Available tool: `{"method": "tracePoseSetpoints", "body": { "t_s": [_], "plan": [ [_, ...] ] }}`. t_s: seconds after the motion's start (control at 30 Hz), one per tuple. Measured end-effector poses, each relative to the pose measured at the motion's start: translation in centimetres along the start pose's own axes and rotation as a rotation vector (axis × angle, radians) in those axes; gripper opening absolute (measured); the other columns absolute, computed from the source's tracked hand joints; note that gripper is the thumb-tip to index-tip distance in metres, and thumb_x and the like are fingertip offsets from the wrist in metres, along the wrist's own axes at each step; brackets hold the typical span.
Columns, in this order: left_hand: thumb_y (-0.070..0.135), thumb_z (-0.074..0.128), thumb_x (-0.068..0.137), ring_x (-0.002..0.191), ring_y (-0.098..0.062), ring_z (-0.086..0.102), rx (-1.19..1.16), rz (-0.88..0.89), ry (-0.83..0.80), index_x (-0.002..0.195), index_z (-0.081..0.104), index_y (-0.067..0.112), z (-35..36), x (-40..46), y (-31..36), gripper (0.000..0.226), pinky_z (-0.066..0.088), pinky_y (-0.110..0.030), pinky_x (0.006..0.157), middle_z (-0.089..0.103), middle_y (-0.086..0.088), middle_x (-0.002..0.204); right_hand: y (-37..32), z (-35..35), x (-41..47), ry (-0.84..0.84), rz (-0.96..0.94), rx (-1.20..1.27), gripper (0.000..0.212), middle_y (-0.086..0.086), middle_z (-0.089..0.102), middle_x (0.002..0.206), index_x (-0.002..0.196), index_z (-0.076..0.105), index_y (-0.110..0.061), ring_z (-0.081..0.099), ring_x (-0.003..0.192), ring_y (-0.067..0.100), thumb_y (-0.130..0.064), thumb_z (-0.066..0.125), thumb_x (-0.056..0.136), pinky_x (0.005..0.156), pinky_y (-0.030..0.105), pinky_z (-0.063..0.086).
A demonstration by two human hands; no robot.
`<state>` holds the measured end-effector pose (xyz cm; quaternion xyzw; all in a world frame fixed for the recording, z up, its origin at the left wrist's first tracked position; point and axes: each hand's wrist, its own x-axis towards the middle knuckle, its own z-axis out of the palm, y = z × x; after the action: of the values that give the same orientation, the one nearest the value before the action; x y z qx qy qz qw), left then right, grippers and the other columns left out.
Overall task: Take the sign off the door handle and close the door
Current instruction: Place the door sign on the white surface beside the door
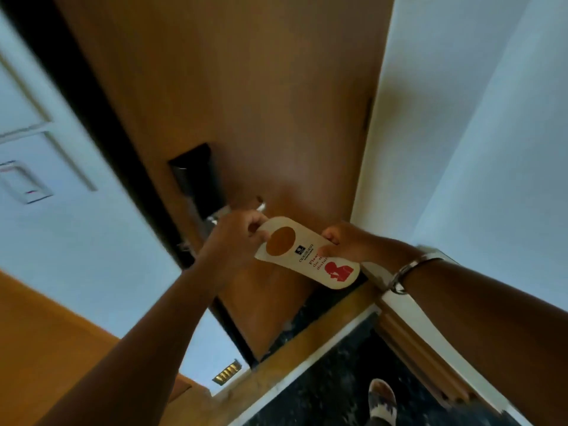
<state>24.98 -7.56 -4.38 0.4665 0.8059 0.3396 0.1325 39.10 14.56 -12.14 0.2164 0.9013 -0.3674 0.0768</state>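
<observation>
A cream do-not-disturb sign (307, 252) with a round hole and a red figure is held flat between both hands, in front of the brown wooden door (246, 103). My left hand (233, 238) pinches the sign's hole end. My right hand (344, 244), with a metal bracelet on its wrist, pinches the long edge near the printed text. The silver door handle (261, 206) pokes out just behind my left hand, below the black lock plate (196, 176). The sign looks free of the handle.
A white wall (461, 118) stands right of the door, with a wooden trim (421, 348) at its base. Left of the black door edge are a pale wall and a wall switch (26, 182). Below lie dark marble floor (332, 388) and my shoe (382, 401).
</observation>
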Motion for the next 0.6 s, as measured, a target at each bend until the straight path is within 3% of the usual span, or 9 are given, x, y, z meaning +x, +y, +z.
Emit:
{"method": "tracePoseSetpoints", "body": {
  "t_s": [0.1, 0.17, 0.27, 0.33, 0.4, 0.5, 0.6],
  "plan": [
    [0.016, 0.064, 0.094, 0.083, -0.003, 0.063, -0.153, -0.091, -0.028, 0.101, 0.064, 0.024, 8.5, 5.7, 0.7, 0.011, 0.049, -0.016, 0.063, 0.065, 0.011, 0.091, 8.4, -3.0, -0.7, 0.016, 0.104, 0.032, 0.009, -0.004, 0.072, 0.094, 0.092, 0.062, -0.023, 0.072, 0.073, 0.006, -0.027, 0.070, 0.092, 0.063, 0.021, 0.059],
    [0.012, 0.064, 0.093, 0.089, -0.009, 0.065, -0.237, -0.195, -0.116, 0.106, 0.066, 0.019, 15.2, 10.3, 1.4, 0.014, 0.052, -0.019, 0.062, 0.067, 0.008, 0.095, 15.4, -5.0, -1.2, 0.038, 0.202, 0.004, 0.016, -0.007, 0.069, 0.087, 0.081, 0.060, -0.027, 0.069, 0.067, 0.002, -0.022, 0.068, 0.094, 0.055, 0.013, 0.052],
    [0.009, 0.062, 0.095, 0.090, -0.009, 0.062, -0.345, -0.374, -0.258, 0.111, 0.063, 0.018, 24.3, 15.6, 2.3, 0.019, 0.051, -0.016, 0.055, 0.064, 0.006, 0.101, 24.5, -6.7, -2.0, 0.028, 0.352, 0.016, 0.019, -0.007, 0.065, 0.087, 0.079, 0.058, -0.028, 0.067, 0.076, 0.008, -0.019, 0.063, 0.095, 0.055, 0.014, 0.047],
    [0.008, 0.061, 0.096, 0.085, -0.005, 0.060, -0.381, -0.452, -0.311, 0.102, 0.063, 0.023, 30.1, 18.4, 3.0, 0.016, 0.053, -0.017, 0.056, 0.063, 0.007, 0.099, 29.9, -7.0, -2.6, 0.012, 0.435, 0.027, 0.015, -0.009, 0.061, 0.086, 0.084, 0.058, -0.027, 0.066, 0.084, 0.012, -0.020, 0.061, 0.096, 0.057, 0.014, 0.043],
    [0.011, 0.062, 0.096, 0.085, -0.007, 0.062, -0.384, -0.498, -0.365, 0.092, 0.063, 0.031, 37.4, 21.5, 3.6, 0.020, 0.057, -0.023, 0.064, 0.065, 0.008, 0.096, 36.7, -7.1, -3.0, 0.053, 0.547, 0.086, 0.013, -0.011, 0.058, 0.084, 0.086, 0.058, -0.029, 0.062, 0.078, 0.008, -0.022, 0.060, 0.097, 0.055, 0.015, 0.040],
    [0.012, 0.063, 0.095, 0.089, -0.014, 0.067, -0.383, -0.600, -0.432, 0.095, 0.066, 0.027, 46.8, 24.2, 3.3, 0.015, 0.060, -0.034, 0.078, 0.070, 0.001, 0.099, 44.8, -4.9, -3.8, 0.104, 0.695, 0.164, 0.008, -0.006, 0.060, 0.089, 0.089, 0.060, -0.026, 0.059, 0.077, 0.007, -0.026, 0.061, 0.098, 0.059, 0.018, 0.044],
    [0.013, 0.069, 0.091, 0.078, -0.010, 0.065, -0.314, -0.613, -0.451, 0.101, 0.068, 0.017, 54.9, 25.3, 1.9, 0.011, 0.056, -0.026, 0.067, 0.070, 0.002, 0.092, 51.2, -0.8, -4.7, 0.138, 0.800, 0.228, 0.011, -0.002, 0.061, 0.093, 0.087, 0.060, -0.024, 0.059, 0.084, 0.013, -0.028, 0.064, 0.096, 0.068, 0.026, 0.050]
  ]
}}
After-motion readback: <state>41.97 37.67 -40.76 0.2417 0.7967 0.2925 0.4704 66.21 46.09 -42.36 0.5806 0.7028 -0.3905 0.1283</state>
